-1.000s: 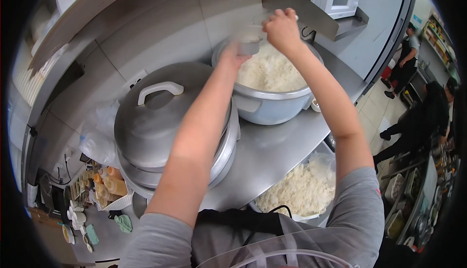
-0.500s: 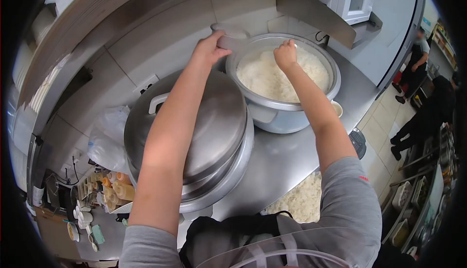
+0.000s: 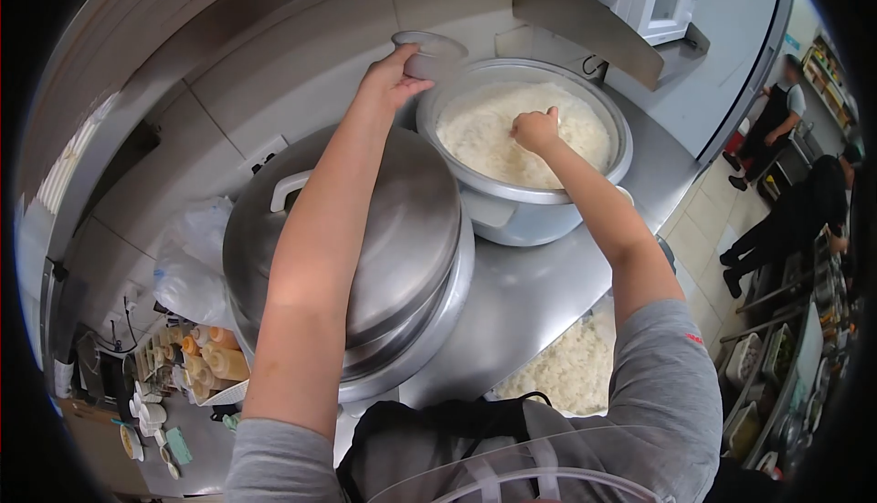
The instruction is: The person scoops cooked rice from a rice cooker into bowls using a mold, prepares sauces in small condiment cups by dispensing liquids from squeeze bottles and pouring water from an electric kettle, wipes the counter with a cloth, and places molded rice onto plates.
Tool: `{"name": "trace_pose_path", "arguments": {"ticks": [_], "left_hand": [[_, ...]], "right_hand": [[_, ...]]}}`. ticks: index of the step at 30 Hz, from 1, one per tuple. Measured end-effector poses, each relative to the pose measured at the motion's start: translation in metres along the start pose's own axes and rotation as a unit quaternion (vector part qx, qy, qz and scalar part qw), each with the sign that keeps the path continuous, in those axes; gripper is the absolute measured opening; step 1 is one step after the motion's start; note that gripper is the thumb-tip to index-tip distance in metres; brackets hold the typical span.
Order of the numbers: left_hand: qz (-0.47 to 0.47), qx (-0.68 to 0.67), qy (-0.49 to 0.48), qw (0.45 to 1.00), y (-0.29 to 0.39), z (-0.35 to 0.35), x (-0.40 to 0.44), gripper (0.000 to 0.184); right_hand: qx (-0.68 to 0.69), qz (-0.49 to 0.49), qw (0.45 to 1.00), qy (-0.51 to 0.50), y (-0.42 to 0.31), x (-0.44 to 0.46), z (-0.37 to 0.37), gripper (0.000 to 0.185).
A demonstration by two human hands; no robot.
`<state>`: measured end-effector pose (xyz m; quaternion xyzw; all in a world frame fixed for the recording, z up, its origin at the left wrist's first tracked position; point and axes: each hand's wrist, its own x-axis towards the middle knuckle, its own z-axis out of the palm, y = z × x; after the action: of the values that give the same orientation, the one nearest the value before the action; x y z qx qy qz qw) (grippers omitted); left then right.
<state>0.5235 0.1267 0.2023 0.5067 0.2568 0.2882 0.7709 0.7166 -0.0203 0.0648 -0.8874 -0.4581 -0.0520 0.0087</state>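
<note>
My left hand (image 3: 395, 78) holds a small grey bowl (image 3: 431, 57) by its side, up at the left rim of a large open pot (image 3: 521, 220). The bowl's right side is smeared. White rice (image 3: 489, 137) fills much of the pot. Over the rice, my right hand (image 3: 536, 130) is closed, its fingers wrapped round something that is mostly hidden beneath it. Left of that pot stands a second large pot with a domed metal lid (image 3: 402, 229), partly covered by my left forearm.
More rice lies in a container (image 3: 566, 370) below the counter (image 3: 512, 293). A plastic bag (image 3: 192, 265) and sauce bottles (image 3: 219, 361) are at the left. A microwave (image 3: 665, 0) sits on a shelf above. Two people (image 3: 776, 119) stand at the far right.
Since the first frame, my left hand has moved left with the bowl, away from above the rice. My right hand has come down from above the back rim to the rice.
</note>
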Motion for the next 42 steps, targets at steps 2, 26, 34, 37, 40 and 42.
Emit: {"name": "trace_pose_path", "arguments": {"ticks": [2, 26, 34, 37, 40, 42], "left_hand": [[-0.006, -0.020, -0.009, 1.000, -0.006, 0.000, 0.002, 0.036], [-0.119, -0.196, -0.067, 0.971, -0.121, 0.087, 0.007, 0.031], [-0.095, -0.281, -0.067, 0.953, -0.112, 0.101, -0.006, 0.033], [-0.100, -0.267, -0.063, 0.956, -0.113, 0.105, -0.002, 0.034], [-0.097, -0.224, -0.080, 0.967, -0.111, 0.099, 0.004, 0.036], [-0.090, -0.164, -0.080, 0.979, -0.109, 0.096, 0.003, 0.034]], "right_hand": [[0.035, 0.011, 0.999, -0.025, 0.009, -0.006, -0.005, 0.025], [-0.044, -0.057, 0.950, 0.303, 0.041, -0.075, -0.124, 0.021], [0.057, -0.136, 0.938, 0.313, 0.039, -0.105, -0.114, 0.041], [0.047, -0.155, 0.943, 0.291, 0.039, -0.101, -0.109, 0.039], [0.066, -0.181, 0.953, 0.235, 0.045, -0.098, -0.119, 0.036], [0.051, -0.146, 0.974, 0.167, 0.056, -0.089, -0.147, 0.042]]}}
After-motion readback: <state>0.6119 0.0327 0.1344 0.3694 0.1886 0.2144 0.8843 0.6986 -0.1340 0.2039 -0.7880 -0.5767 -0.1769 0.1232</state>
